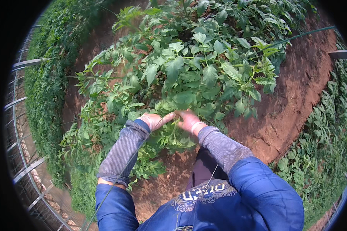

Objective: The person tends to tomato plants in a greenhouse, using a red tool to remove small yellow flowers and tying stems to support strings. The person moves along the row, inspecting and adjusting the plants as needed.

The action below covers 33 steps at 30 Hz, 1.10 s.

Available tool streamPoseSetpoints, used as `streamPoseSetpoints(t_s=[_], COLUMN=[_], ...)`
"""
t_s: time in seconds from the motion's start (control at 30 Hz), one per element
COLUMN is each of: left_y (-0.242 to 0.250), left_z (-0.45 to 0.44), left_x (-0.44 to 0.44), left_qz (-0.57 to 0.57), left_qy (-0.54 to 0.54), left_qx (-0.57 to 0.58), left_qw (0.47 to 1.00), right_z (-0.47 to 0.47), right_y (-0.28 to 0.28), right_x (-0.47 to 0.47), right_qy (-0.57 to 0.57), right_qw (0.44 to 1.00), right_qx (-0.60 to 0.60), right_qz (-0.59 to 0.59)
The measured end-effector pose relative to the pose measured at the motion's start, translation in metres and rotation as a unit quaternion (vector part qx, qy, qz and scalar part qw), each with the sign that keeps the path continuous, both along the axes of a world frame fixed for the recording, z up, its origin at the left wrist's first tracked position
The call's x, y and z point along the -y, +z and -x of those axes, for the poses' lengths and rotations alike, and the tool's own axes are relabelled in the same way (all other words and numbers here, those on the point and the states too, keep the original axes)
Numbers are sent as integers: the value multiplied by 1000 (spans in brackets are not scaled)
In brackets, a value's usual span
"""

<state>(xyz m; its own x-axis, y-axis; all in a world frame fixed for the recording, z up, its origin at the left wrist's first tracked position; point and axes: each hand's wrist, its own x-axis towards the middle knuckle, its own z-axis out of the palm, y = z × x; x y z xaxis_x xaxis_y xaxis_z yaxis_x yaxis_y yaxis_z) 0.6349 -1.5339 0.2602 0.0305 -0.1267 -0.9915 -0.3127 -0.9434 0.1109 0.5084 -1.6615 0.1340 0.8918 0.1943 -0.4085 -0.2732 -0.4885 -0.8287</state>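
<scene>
My left hand [156, 120] and my right hand [188, 120] meet at a leafy tomato plant [173, 131] just in front of my body. Both look covered by thin, pale gloves. The fingertips come together at a green stem; leaves and blur hide how the fingers close on it. Broad tomato leaves [185, 98] spread just beyond the hands. A thin green twine [124, 170] runs from near my left hand down past my left forearm.
Dense tomato foliage [208, 55] fills the row ahead, with another twine [303, 36] stretched at upper right. Bare reddish soil [289, 115] lies to the right. More plant rows stand left [46, 101] and right [321, 150]. A metal frame [30, 170] curves along the left edge.
</scene>
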Motion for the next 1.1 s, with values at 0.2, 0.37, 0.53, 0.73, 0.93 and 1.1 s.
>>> streamPoseSetpoints(t_s=[0.2, 0.37, 0.53, 0.73, 0.93, 1.1], left_y=[16, -14, 4, 39, 78, 81], left_z=[61, 89, 122, 163, 87, 12], left_x=[8, 1, 4, 63, 194, 250], left_qz=[162, 173, 152, 220, 495, 567], left_qy=[778, 679, 603, 599, 501, 505], left_qx=[-248, 160, 149, 120, 321, 237], left_qw=[554, 695, 769, 760, 633, 607], right_z=[8, -46, -42, 26, 15, -55], right_y=[-36, -11, 85, 90, 46, -43], right_x=[0, 5, 35, 161, 251, 235], right_qy=[-378, -36, -4, -81, -382, -438], right_qw=[571, 998, 985, 981, 902, 830], right_qx=[-248, -30, -90, -156, -142, -10], right_qz=[-686, -31, 144, 82, -145, -345])
